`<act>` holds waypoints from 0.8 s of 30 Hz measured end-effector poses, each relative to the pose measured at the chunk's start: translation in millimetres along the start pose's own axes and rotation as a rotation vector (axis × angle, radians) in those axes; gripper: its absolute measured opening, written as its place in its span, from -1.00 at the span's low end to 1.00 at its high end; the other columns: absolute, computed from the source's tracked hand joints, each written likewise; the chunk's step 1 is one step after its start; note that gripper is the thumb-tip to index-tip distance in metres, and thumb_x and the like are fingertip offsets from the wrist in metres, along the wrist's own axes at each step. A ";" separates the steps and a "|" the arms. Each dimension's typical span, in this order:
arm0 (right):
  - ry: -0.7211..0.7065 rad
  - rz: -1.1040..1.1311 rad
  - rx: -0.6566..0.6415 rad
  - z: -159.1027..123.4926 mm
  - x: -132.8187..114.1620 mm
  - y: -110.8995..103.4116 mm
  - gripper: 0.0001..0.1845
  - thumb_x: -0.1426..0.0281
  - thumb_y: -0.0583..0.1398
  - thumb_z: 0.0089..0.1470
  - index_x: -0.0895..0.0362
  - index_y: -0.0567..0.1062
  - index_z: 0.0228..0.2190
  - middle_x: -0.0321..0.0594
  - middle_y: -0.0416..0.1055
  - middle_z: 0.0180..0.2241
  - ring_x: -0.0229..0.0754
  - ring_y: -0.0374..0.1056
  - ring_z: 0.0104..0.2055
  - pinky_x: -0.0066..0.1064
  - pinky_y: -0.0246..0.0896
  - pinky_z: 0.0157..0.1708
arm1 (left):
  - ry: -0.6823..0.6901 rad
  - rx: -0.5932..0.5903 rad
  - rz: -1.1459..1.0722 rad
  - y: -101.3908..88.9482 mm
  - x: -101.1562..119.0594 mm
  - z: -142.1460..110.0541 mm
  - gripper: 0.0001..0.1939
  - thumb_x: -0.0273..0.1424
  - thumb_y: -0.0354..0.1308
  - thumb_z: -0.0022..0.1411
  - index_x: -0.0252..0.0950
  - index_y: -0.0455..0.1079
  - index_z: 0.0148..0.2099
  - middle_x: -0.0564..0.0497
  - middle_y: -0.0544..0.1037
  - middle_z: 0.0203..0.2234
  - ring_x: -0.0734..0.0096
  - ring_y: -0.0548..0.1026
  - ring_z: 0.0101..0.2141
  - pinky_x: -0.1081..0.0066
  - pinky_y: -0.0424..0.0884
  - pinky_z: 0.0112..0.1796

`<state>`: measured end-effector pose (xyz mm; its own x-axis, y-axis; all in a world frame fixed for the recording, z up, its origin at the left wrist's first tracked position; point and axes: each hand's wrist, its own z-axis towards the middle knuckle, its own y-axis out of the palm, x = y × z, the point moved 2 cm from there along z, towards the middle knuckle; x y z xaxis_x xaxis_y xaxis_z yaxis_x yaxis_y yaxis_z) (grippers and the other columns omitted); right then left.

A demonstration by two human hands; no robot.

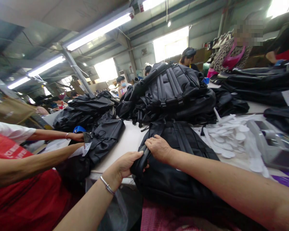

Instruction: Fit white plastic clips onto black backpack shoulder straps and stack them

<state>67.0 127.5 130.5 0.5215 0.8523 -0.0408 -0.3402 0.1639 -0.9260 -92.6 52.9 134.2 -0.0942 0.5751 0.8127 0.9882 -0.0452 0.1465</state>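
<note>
A black backpack [173,173] lies in front of me, half on the white table [127,141] and half in my lap. My left hand [125,165], a silver bangle on its wrist, is closed round the backpack's top edge at its left corner. My right hand [159,148] presses its curled fingers onto the same edge just to the right. Both hands grip the backpack fabric.
A tall heap of black backpacks [168,93] stands behind on the table, with more piles left [86,109] and right [260,80]. White round pads [228,138] lie scattered at right. A person in red [19,179] at my left handles another black bag [103,138]. Other workers stand beyond.
</note>
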 end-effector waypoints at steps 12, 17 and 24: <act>0.025 0.100 -0.085 -5.0 4.8 8.0 -0.82 0.40 0.15 0.09 0.18 0.47 -0.24 -0.08 0.51 -0.20 -0.04 0.38 -0.14 -0.25 -0.03 -0.14 | 0.013 0.027 0.054 9.7 0.2 5.8 -0.68 -0.23 0.23 0.14 -0.44 0.46 -0.26 -0.20 0.60 -0.46 0.27 0.57 -0.51 0.48 0.39 -0.61; 0.008 0.089 -0.074 -7.3 5.8 10.5 -0.81 0.43 0.13 0.09 0.20 0.46 -0.24 -0.07 0.50 -0.20 -0.06 0.37 -0.15 -0.25 -0.04 -0.14 | 0.048 0.029 0.088 18.5 4.0 5.1 -0.70 -0.26 0.28 0.06 -0.45 0.46 -0.32 -0.18 0.59 -0.49 0.30 0.55 -0.53 0.45 0.41 -0.57; -0.035 0.066 -0.049 -12.1 6.6 11.3 -0.83 0.41 0.13 0.09 0.21 0.44 -0.26 -0.06 0.49 -0.23 -0.06 0.37 -0.16 -0.24 0.00 -0.18 | 0.074 0.016 0.092 22.0 -3.0 13.1 -0.80 -0.36 0.23 0.07 -0.46 0.46 -0.40 -0.14 0.56 -0.54 0.41 0.50 -0.55 0.50 0.40 -0.51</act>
<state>76.0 128.9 115.3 0.4711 0.8775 -0.0902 -0.3341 0.0828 -0.9389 -69.0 60.9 127.6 -0.0111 0.5071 0.8618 0.9948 -0.0813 0.0606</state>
